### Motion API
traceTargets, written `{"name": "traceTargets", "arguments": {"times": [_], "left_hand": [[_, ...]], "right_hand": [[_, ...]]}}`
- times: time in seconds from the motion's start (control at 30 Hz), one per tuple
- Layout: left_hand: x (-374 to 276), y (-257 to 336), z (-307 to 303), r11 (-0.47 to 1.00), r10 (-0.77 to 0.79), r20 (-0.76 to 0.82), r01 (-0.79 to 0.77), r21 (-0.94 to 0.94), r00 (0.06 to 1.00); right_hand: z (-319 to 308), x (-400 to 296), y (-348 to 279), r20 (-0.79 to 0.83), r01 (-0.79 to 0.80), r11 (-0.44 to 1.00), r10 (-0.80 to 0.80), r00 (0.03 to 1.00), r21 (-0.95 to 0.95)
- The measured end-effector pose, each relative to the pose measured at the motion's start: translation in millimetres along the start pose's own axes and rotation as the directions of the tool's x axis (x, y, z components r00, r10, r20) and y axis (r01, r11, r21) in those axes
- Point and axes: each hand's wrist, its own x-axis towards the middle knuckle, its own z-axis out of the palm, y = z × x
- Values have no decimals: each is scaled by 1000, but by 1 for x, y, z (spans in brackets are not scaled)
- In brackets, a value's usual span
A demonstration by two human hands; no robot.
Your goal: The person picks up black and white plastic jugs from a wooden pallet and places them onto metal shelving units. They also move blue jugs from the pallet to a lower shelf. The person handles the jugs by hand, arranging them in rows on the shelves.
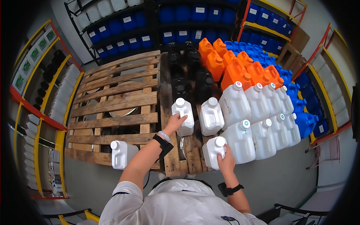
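Observation:
My left hand (176,123) is closed around the handle area of a white plastic jug (186,108) that stands on the right-hand wooden pallet (194,164). My right hand (226,161) grips a second white jug (209,149) by its side near the pallet's front edge; whether its base touches the boards is hidden. Between the hands and slightly farther back, another white jug (211,118) stands upright with its cap on. One more white jug (121,154) is at the front of the left-hand pallet (118,118), partly covered by my left forearm.
Larger translucent jugs (239,143) stand in rows to the right. Behind them are orange canisters (234,74), blue canisters (306,123) and black canisters (180,87). Loaded shelving racks (60,146) line the walls. A pink metal frame (329,150) is on the right floor.

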Motion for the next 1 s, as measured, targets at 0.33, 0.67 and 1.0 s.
{"name": "traceTargets", "arguments": {"times": [0.33,0.67,1.0], "left_hand": [[-65,5,-48,980,129,-162,-151,-128,978],[-213,-57,-217,945,244,-651,-26,326,719],[-269,-134,-219,914,-124,-523,303,271,843]], "right_hand": [[6,-4,-4,-65,-4,1000,3,998,-16],[6,-11,-17,-138,-7,995,-7,990,-102],[17,-6,-22,-99,58,972,-83,992,-228]]}}
